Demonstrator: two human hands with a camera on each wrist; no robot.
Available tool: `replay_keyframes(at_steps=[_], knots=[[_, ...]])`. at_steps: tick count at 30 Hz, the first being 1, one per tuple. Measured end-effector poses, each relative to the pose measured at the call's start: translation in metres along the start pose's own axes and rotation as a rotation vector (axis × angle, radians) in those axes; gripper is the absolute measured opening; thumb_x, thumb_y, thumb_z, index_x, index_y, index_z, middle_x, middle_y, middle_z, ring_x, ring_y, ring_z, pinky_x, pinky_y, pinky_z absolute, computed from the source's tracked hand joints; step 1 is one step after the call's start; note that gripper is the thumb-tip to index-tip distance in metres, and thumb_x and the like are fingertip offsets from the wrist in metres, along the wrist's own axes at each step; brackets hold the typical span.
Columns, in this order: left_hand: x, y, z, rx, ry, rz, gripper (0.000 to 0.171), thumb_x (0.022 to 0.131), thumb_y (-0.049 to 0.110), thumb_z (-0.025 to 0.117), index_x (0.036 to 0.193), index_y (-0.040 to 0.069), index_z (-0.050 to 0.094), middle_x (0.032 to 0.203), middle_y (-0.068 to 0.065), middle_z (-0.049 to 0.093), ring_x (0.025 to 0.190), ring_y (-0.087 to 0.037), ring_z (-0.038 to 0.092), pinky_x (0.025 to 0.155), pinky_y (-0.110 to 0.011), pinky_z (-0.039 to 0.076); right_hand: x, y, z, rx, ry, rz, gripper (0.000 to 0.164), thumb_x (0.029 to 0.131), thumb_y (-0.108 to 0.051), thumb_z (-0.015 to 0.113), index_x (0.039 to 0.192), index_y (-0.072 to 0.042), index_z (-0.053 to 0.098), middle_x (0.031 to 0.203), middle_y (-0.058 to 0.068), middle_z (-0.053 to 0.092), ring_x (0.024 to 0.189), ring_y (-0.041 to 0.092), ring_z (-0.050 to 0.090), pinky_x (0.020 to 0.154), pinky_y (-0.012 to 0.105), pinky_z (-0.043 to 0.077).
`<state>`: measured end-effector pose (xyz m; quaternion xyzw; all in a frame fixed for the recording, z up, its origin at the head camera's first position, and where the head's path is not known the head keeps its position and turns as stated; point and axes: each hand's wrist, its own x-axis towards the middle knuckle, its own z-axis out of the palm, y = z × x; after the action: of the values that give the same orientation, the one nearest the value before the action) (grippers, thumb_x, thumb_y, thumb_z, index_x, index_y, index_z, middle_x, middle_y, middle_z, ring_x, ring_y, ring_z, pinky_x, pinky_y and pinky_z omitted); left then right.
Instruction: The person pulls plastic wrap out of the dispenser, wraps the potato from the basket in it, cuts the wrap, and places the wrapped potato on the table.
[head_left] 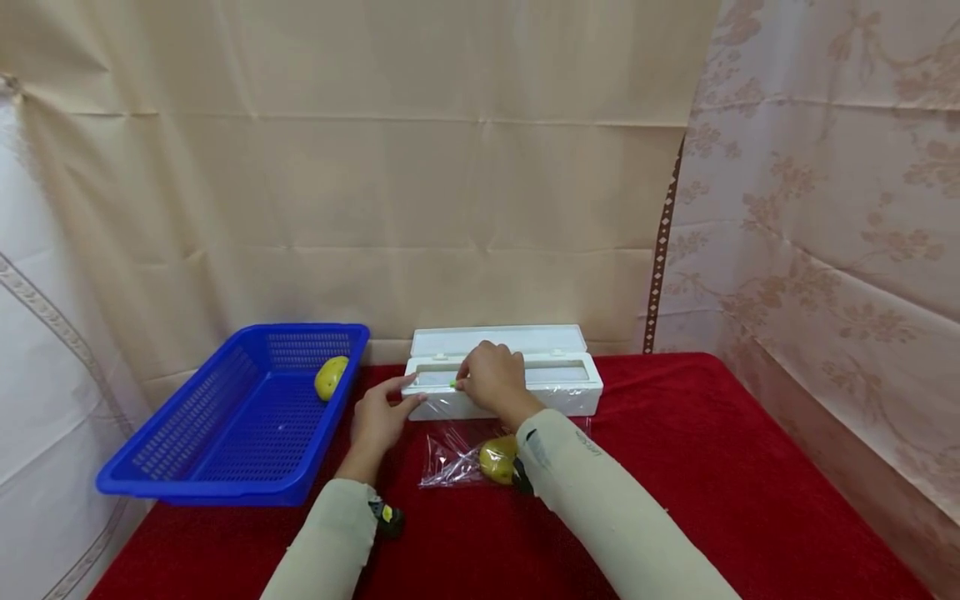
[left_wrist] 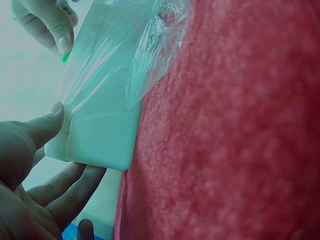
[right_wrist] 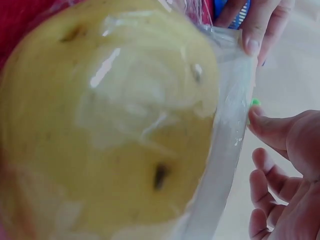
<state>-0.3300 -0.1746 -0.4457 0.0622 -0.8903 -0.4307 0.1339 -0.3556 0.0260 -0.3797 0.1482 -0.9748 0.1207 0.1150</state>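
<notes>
The left hand (head_left: 375,421) grips the left end of a white cling-film dispenser (head_left: 558,403): its thumb rests on the front edge of the upper face, and its other fingers are spread around the end and beneath it. The right hand (head_left: 495,379) is above the dispenser, pinching a small green slider (head_left: 453,384) on its upper front edge; the thumb is against the slider, while the other fingers seen from the right wrist are loosely curled. The dispenser stands on the red-covered worktop (head_left: 660,500), its lid (head_left: 498,339) raised at the back. Clear plastic film (head_left: 450,468) runs down over its front to the worktop, where it covers a yellow potato (head_left: 497,461) just below the right forearm. A blue basket (head_left: 262,442), left of the left hand, holds a second potato (head_left: 330,379) against its right wall.
</notes>
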Motion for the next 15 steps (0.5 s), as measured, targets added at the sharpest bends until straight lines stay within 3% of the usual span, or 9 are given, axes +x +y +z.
replay_keyframes(at_steps=[7, 15], knots=[[-0.001, 0.000, 0.000, 0.019, 0.013, 0.017, 0.050, 0.088, 0.046, 0.081, 0.136, 0.035, 0.069, 0.142, -0.007, 0.066, 0.119, -0.028, 0.067, 0.089, -0.046, 0.053, -0.003, 0.017, -0.003, 0.027, -0.008, 0.025, 0.008, 0.088, -0.043, 0.081, 0.087, -0.035, 0.083, 0.106, -0.004, 0.073, 0.098, 0.026, 0.065, 0.084, 0.047, 0.046], [-0.002, 0.000, -0.001, 0.010, 0.011, 0.007, 0.049, 0.088, 0.046, 0.081, 0.135, 0.036, 0.069, 0.143, -0.004, 0.065, 0.117, -0.027, 0.068, 0.087, -0.043, 0.052, -0.008, 0.031, -0.009, 0.035, -0.015, 0.031, 0.007, 0.088, -0.042, 0.082, 0.088, -0.035, 0.083, 0.105, -0.006, 0.074, 0.098, 0.024, 0.064, 0.084, 0.047, 0.045]])
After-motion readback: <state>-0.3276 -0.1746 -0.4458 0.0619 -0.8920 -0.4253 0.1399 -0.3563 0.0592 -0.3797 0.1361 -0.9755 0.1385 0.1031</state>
